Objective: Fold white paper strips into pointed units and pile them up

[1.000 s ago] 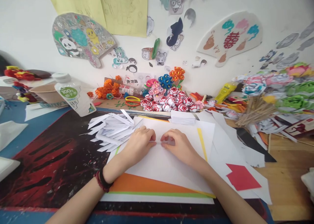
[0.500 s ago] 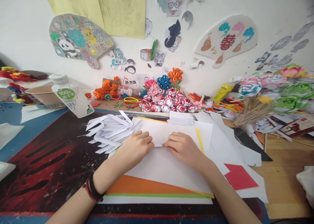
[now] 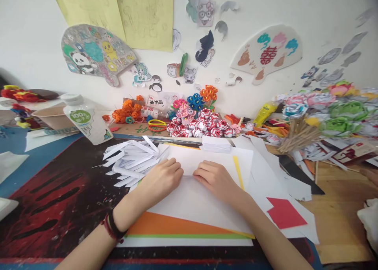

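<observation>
My left hand (image 3: 167, 176) and my right hand (image 3: 215, 179) rest near each other over a stack of paper, fingers curled in. Between them runs the straight edge of a piece of white paper (image 3: 188, 169), and both hands pinch it; the fingertips are mostly hidden. Beneath lies a larger white sheet (image 3: 203, 207), with an orange sheet (image 3: 177, 224) showing below its front edge. A pile of folded white paper strips (image 3: 130, 159) sits just left of my left hand. Behind my right hand is a small stack of white paper (image 3: 216, 144).
A white bottle (image 3: 87, 120) stands at the back left. Red-and-white paper flowers (image 3: 206, 124) line the wall, with a bundle of sticks and paper flowers (image 3: 301, 134) to the right. A red paper piece (image 3: 286, 214) lies on white scraps at right.
The camera view has shifted slightly. Both hands keep nearly the same place and grip on the white paper.
</observation>
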A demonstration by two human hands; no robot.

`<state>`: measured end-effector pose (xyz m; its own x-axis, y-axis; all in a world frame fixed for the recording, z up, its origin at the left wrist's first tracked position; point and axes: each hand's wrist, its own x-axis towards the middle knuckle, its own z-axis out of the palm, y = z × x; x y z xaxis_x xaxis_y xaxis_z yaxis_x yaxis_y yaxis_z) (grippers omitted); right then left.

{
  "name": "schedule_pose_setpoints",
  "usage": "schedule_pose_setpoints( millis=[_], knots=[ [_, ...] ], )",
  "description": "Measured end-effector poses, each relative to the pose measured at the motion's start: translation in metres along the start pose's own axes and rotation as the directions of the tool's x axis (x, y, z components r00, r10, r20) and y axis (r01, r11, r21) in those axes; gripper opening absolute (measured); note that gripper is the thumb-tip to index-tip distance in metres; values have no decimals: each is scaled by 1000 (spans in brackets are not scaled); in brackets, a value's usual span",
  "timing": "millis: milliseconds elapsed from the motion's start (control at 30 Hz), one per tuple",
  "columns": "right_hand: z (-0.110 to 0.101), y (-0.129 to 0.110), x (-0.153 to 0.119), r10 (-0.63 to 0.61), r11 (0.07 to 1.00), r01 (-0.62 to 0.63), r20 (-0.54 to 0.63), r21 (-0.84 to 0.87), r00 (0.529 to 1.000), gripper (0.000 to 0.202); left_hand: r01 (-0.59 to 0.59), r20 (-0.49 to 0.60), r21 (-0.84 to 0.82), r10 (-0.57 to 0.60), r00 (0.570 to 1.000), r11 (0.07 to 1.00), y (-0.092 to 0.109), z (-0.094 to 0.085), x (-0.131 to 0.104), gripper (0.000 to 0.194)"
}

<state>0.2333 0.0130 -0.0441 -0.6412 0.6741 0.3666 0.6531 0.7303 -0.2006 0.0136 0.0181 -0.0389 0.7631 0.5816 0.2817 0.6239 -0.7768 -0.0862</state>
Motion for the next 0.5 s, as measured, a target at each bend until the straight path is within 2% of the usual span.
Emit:
schedule_pose_setpoints(
  millis=[167, 333, 500],
  knots=[
    [0, -8, 1, 99, 974, -93, -22, 205, 995, 10, 78, -9, -131, -80, 997, 988, 9, -5, 5, 23],
    [2, -10, 1, 161, 875, -128, -31, 467, 986, 12, 36, -40, -342, -53, 998, 939, 11, -11, 4, 25],
    [-1, -7, 0, 232, 801, -183, -15, 570, 973, 13, 41, -68, -485, -85, 994, 874, 10, -14, 4, 21]
  ],
)
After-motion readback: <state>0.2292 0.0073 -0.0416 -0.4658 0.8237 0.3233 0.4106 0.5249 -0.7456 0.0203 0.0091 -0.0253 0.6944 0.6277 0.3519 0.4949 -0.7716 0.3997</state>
